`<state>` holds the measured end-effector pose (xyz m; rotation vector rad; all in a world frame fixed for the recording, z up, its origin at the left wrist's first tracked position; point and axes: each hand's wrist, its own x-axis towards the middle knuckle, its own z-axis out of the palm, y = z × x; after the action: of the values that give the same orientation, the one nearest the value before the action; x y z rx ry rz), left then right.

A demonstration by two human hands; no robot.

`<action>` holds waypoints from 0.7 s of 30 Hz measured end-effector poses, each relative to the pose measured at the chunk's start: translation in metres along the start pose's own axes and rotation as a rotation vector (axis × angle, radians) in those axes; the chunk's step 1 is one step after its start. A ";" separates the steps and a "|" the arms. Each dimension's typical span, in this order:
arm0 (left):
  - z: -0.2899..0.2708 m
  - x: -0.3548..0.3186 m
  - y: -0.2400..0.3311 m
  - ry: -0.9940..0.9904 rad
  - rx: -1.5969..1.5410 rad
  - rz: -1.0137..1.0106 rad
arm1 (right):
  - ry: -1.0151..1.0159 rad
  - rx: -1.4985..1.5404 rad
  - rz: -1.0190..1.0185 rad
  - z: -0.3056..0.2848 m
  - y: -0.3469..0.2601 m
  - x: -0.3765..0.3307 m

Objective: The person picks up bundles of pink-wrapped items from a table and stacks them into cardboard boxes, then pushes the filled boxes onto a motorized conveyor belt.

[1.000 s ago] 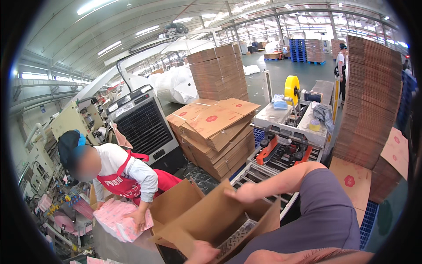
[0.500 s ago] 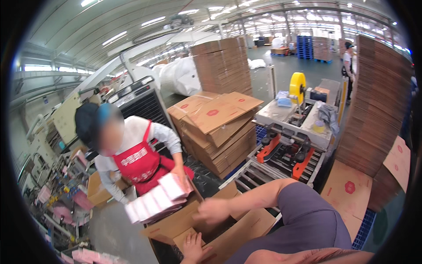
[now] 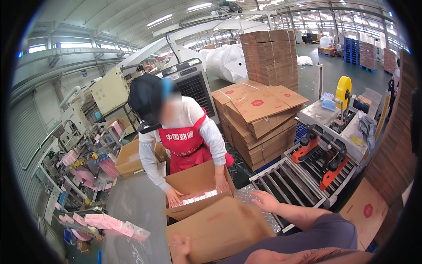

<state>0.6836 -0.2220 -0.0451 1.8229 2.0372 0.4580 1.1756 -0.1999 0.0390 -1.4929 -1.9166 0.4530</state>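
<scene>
An open brown cardboard box (image 3: 196, 181) stands on the table in front of me, with pink and white packs (image 3: 198, 197) in it. Its near flap (image 3: 220, 229) tilts toward me. My left hand (image 3: 180, 247) grips the flap's lower left edge. My right hand (image 3: 264, 200) rests with fingers apart at the flap's right corner, beside a roller conveyor. Across the box, a co-worker in a red apron (image 3: 184, 143) has both hands down inside it on the packs.
More pink packs (image 3: 110, 222) lie on the table at left. A box-taping machine (image 3: 327, 152) with orange parts and a yellow tape roll (image 3: 343, 90) stands at right. Stacks of flat cartons (image 3: 259, 119) sit behind, and a tall stack (image 3: 398, 158) at far right.
The co-worker lifted a bundle of pink packs off the table and set it into the box. My right hand slid from the box's middle to the flap's right corner.
</scene>
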 end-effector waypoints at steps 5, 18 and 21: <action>0.033 0.049 -0.092 0.124 -0.176 -0.043 | -0.259 0.475 1.219 0.093 0.100 -0.103; 0.044 0.011 0.001 -0.770 -0.870 -0.542 | -0.737 0.700 0.061 0.045 -0.121 -0.021; -0.018 -0.012 0.074 -0.700 -1.106 -0.271 | -0.867 0.590 -0.048 0.184 -0.144 -0.007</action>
<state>0.7407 -0.2253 0.0064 0.8254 1.1127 0.5835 0.9478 -0.2262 -0.0058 -0.9002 -2.1142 1.6835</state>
